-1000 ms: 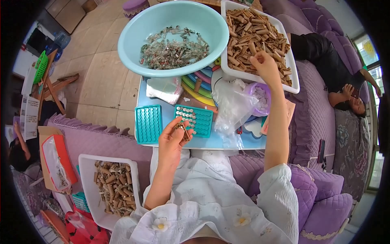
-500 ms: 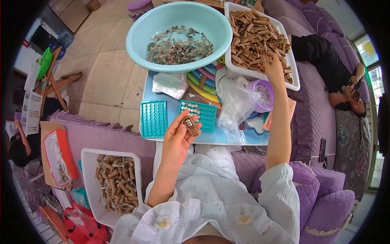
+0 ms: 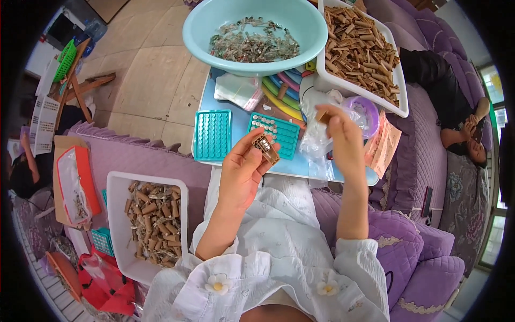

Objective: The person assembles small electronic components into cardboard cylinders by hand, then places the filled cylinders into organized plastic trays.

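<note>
In my left hand (image 3: 241, 172) is a small brown half-shell (image 3: 266, 150), pinched in the fingers with its hollow side up. Small shiny pieces sit in a row inside it. My right hand (image 3: 343, 142), slightly smeared by motion, grips a plain brown shell piece (image 3: 323, 116) between thumb and fingers, over the clear plastic bag. Just beyond my left hand lies a teal dimpled tray (image 3: 287, 140) with several small white round pieces (image 3: 264, 122) at its left end. Another teal tray (image 3: 213, 135) is beside it on the left.
A light-blue basin (image 3: 198, 40) holds clear-and-metal parts; right of it, a white bin (image 3: 403, 104) is heaped with brown shells. A purple bowl (image 3: 370, 115) and clear bag (image 3: 319, 142) are on the table. Another white bin (image 3: 120, 231) stands lower left. A person (image 3: 458, 96) reclines at right.
My right hand has left the heap of brown shells and come back toward my left hand with one piece. My left hand still holds its filled shell. The view has shifted a little.
</note>
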Demonstrator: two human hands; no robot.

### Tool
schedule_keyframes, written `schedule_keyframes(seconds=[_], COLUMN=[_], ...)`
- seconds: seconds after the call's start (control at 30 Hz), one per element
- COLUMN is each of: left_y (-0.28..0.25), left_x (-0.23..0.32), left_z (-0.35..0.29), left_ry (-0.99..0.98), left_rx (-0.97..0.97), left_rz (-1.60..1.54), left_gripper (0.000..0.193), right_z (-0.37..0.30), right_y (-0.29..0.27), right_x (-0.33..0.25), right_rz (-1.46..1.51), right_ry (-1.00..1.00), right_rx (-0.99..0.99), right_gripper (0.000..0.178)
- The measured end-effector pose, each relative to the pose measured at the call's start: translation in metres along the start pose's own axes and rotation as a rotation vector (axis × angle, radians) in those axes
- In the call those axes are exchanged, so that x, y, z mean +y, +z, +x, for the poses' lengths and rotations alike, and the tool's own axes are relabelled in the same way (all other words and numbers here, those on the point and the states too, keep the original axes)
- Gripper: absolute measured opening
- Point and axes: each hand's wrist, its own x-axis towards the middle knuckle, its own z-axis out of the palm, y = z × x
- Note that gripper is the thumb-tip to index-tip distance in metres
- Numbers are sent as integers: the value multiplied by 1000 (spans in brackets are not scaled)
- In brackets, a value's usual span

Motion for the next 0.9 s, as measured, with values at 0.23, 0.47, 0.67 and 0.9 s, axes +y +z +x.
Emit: schedule_keyframes(seconds=[0.23,0.47,0.67,0.9], left_y=[7,14,19,20], left_x=[5,1,-5,-7], left_z=[-14,-23,-31,-35], left_ry=[86,213,273,319], left_rx=[15,12,31,-1], left_rz=[65,157,236,303], left_gripper=[33,33,31,32], right_z=[-52,-76,-82,-85], right_y=[42,73,92,97], right_x=[-7,-12,-10,-9], right_rz=[581,858,959,936], right_ry=[88,-39,-143,-158], right_rx=[-42,151,195,190], right_gripper=[24,32,29,29])
